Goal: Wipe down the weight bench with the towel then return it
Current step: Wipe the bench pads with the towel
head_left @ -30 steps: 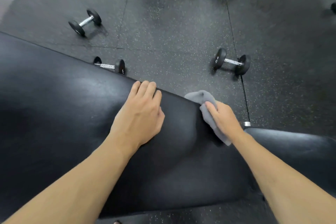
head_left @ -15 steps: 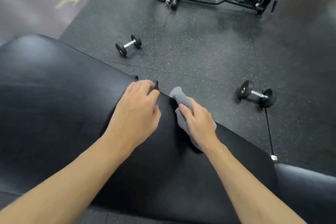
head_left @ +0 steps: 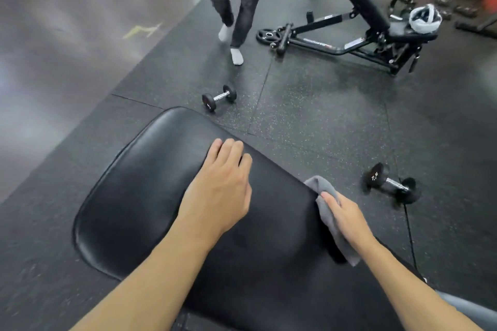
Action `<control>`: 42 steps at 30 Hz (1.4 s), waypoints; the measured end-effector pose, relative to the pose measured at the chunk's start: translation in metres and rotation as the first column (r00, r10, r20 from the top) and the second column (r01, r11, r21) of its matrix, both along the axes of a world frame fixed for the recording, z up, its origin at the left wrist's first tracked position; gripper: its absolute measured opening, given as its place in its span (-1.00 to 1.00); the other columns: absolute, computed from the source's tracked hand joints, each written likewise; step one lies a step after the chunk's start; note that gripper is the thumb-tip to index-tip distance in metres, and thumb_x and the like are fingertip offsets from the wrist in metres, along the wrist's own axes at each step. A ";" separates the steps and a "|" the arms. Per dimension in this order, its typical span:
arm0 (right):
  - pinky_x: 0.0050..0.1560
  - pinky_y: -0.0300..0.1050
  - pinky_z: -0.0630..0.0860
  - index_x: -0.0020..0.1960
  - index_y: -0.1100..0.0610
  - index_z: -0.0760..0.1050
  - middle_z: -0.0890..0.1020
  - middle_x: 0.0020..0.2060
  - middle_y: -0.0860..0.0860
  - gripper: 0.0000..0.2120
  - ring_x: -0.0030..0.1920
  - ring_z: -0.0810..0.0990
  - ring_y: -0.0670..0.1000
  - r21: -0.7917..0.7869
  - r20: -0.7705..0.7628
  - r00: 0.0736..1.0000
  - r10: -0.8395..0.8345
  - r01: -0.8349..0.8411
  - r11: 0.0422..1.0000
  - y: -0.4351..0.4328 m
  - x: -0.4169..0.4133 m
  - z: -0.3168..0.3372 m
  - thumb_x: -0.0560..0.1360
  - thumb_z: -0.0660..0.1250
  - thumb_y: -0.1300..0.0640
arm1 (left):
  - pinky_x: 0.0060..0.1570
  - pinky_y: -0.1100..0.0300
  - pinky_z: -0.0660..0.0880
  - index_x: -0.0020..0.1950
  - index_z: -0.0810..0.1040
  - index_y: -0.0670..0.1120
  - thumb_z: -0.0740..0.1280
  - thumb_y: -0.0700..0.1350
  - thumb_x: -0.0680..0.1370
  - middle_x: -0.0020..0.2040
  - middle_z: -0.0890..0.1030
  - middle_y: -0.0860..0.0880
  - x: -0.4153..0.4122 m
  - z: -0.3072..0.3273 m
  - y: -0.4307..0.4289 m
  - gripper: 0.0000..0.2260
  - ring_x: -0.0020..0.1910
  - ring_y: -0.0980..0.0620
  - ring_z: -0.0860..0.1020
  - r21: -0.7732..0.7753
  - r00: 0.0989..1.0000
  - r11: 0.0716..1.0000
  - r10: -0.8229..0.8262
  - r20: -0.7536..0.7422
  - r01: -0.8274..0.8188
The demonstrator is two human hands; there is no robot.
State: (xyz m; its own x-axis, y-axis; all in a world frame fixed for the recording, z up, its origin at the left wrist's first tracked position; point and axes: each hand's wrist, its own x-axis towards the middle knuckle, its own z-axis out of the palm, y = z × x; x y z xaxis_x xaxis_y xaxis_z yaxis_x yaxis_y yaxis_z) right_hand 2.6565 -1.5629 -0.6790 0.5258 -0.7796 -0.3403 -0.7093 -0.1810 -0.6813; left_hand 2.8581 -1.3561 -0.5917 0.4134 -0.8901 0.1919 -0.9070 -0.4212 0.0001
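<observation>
The right hand (head_left: pixel 347 216) is pressing a grey towel (head_left: pixel 329 212) against the right edge of the black padded weight bench (head_left: pixel 139 196), fingers lying flat over the cloth and pinning it down rather than bunching it in a fist. Part of the towel is hanging over the edge toward the floor, and a fold is sticking up just beyond the fingertips. The left hand (head_left: pixel 220 191) is resting palm-down on the pad, empty, with fingers loosely together near the far edge, and is steadying the body.

The step in hand appears to be wiping the side edge of the pad. To do it well, the palm should be keeping even pressure along the edge seam, dragging the cloth in long overlapping strokes, with the loose hanging part gathered so it is not trailing on the rubber floor (head_left: pixel 322 115). The rounded left end of the pad likely needs a pass too.

A dumbbell (head_left: pixel 391 184) is lying on the floor just right of the bench, another dumbbell (head_left: pixel 219 98) beyond its far end, and a person (head_left: pixel 238 2) is walking past farther off.
</observation>
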 end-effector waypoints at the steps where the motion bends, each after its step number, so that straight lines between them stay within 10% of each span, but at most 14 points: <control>1: 0.04 -0.07 0.43 -0.05 -0.24 0.58 0.69 -0.04 -0.16 -0.81 0.10 0.62 0.00 0.001 0.003 1.000 -0.031 0.031 1.000 0.002 0.000 0.000 0.64 0.21 -0.16 | 0.53 -0.14 0.23 0.18 0.50 -0.21 0.12 -0.12 0.56 0.29 0.50 -0.25 -0.001 0.000 0.000 -0.71 0.38 -0.26 0.43 0.008 1.000 1.000 0.004 -0.003 -0.004; 7: -0.07 -0.28 0.41 -0.13 -0.27 0.64 0.70 -0.19 -0.35 -0.78 -0.01 0.60 -0.30 0.011 0.045 0.995 -0.088 0.088 0.996 0.008 0.010 0.003 0.62 0.28 -0.10 | 0.57 -0.13 0.17 0.24 0.48 -0.20 0.13 -0.10 0.58 0.35 0.47 -0.23 0.000 0.003 0.002 -0.69 0.44 -0.23 0.38 0.055 0.999 0.998 0.015 -0.047 -0.013; 13: -0.05 -0.12 0.45 -0.07 -0.12 0.64 0.72 -0.10 -0.18 -0.81 0.03 0.64 -0.08 0.000 0.063 0.997 -0.051 0.051 0.999 0.017 0.022 0.018 0.63 0.27 -0.06 | 0.47 0.11 0.18 0.10 0.53 -0.16 0.18 -0.18 0.57 0.29 0.49 -0.12 0.012 0.027 0.007 -0.81 0.35 -0.15 0.41 0.078 0.979 0.996 -0.030 -0.200 0.046; 19: 0.04 0.02 0.48 0.02 -0.12 0.59 0.70 -0.04 -0.14 -0.80 0.04 0.62 -0.01 -0.065 0.095 0.993 0.066 -0.060 0.996 0.059 0.095 0.056 0.62 0.21 -0.13 | 0.58 -0.04 0.10 0.57 0.33 -0.02 0.24 0.17 0.63 0.63 0.26 -0.05 0.082 0.057 0.065 -0.45 0.61 -0.08 0.20 0.075 0.967 0.983 0.180 -0.181 -0.169; 26: 0.04 -0.02 0.41 0.22 0.05 0.59 0.70 0.10 0.07 -0.72 0.15 0.61 0.16 -0.214 0.096 0.975 0.198 -0.174 0.961 0.109 0.181 0.106 0.66 0.21 -0.05 | 0.31 0.41 0.25 0.55 0.41 -0.07 0.23 -0.09 0.68 0.50 0.49 0.03 0.108 0.054 0.087 -0.58 0.46 0.11 0.43 -0.176 0.493 0.856 0.101 -0.864 -0.485; 30: 0.15 0.04 0.48 0.22 0.11 0.57 0.70 0.11 0.08 -0.69 0.17 0.60 0.17 -0.272 0.110 0.952 0.287 -0.249 0.929 0.131 0.226 0.130 0.65 0.21 -0.05 | 0.16 0.53 0.32 0.34 0.59 -0.14 0.13 -0.07 0.69 0.30 0.60 0.06 0.105 0.056 0.086 -0.65 0.24 0.25 0.48 -0.281 0.449 0.791 -0.009 -0.894 -0.543; 35: 0.08 0.02 0.43 0.09 0.21 0.57 0.68 0.03 0.07 -0.69 0.07 0.59 0.12 -0.407 0.060 0.898 0.436 -0.377 0.832 0.154 0.264 0.146 0.61 0.21 -0.02 | 0.31 0.59 0.17 0.58 0.29 -0.22 0.07 -0.07 0.73 0.55 0.38 -0.08 0.102 0.054 0.087 -0.56 0.49 0.15 0.32 -0.383 0.454 0.672 -0.078 -0.888 -0.634; 39: 0.18 0.08 0.43 0.04 0.19 0.57 0.65 0.02 0.04 -0.65 0.13 0.55 0.11 -0.507 -0.054 0.842 0.537 -0.486 0.712 0.177 0.265 0.154 0.59 0.16 -0.05 | 0.37 0.48 0.26 0.52 0.35 -0.27 0.08 -0.10 0.72 0.42 0.43 -0.07 0.104 0.056 0.093 -0.59 0.41 0.12 0.36 -0.381 0.387 0.588 -0.123 -0.914 -0.713; 42: 0.41 0.02 0.29 0.11 0.05 0.60 0.65 0.11 -0.11 -0.57 0.33 0.48 0.00 -0.540 -0.220 0.740 0.635 -0.635 0.552 0.210 0.253 0.156 0.57 0.06 -0.15 | 0.46 -0.01 0.40 0.30 0.53 -0.34 0.08 -0.07 0.73 0.18 0.57 -0.15 0.111 0.062 0.097 -0.59 0.23 -0.07 0.55 -0.199 0.048 0.547 -0.278 -0.959 -0.813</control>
